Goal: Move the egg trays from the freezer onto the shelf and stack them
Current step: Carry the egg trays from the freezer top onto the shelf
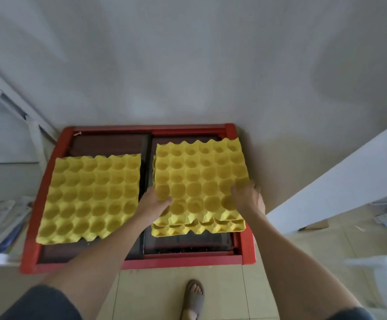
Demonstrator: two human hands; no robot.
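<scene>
Stood over a red-framed freezer with dark sliding lids, set on the floor against a pale wall. Nothing moved yet, by the look of it: every yellow egg tray in view lay on the freezer lids, none on a shelf. Glimpsed a white shelf frame at the far left, blurred, with no tray visible on it; judged the task barely begun.

Rested flat on the left lid, a single egg tray, untouched, well apart from either hand. Sat on the right lid, a short stack of egg trays, at least two deep to judge from the doubled scalloped edge at its near side, top one slightly askew over the one below.

Gripped the stack at its near end on both sides: left hand curled round the near left edge, thumb lying on top across a cup; right hand clamped on the near right edge, fingers over the rim. Appeared ready for lifting, though not clearly raised off the lid.

Left to do, on this evidence: carry the stack to the shelf, return for the single tray, and nest it on top.
</scene>
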